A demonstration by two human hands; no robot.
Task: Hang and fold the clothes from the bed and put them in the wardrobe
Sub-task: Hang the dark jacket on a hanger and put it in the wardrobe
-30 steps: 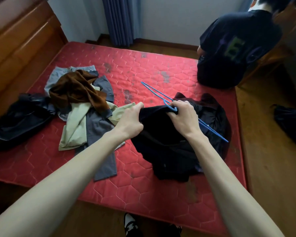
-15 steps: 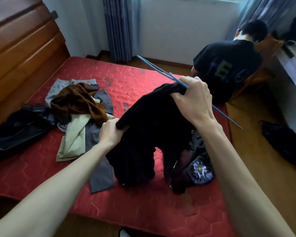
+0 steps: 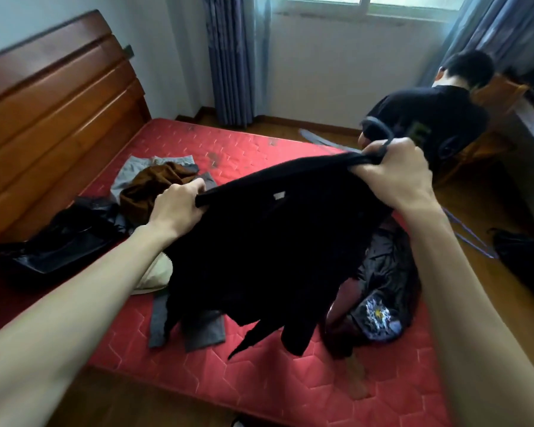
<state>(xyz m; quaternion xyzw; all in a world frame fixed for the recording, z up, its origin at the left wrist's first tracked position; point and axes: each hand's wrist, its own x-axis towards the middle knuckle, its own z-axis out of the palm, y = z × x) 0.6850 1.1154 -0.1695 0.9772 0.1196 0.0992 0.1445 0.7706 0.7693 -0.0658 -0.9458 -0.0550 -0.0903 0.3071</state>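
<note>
The black garment [image 3: 269,241] is up off the mattress now, stretched wide between both hands where a second ago it was still a bunched heap on the bed. Left hand [image 3: 174,208] grips one edge in a closed fist, and the right hand [image 3: 392,174] is clenched round the other edge, higher and farther right. That right fist also seems to carry the blue hanger [image 3: 472,238], whose thin arms blur out low on the right past the forearm. How the hanger sits inside the fist is hidden, so whether it is threaded into the cloth yet I cannot tell.

The lift has uncovered a dark jacket with an embroidered patch [image 3: 379,315] lying on the red mattress [image 3: 259,386] beneath. Over on the left the pile sits as before: brown garment [image 3: 154,186], grey trousers [image 3: 198,331], a pale piece, and a shiny black jacket [image 3: 56,245] near the wooden headboard [image 3: 53,103].

Far right, a person in a dark shirt [image 3: 429,121] sits facing away. Judging by this, the garment is being opened out to find its shoulders for hanging, with plenty left on the bed.
</note>
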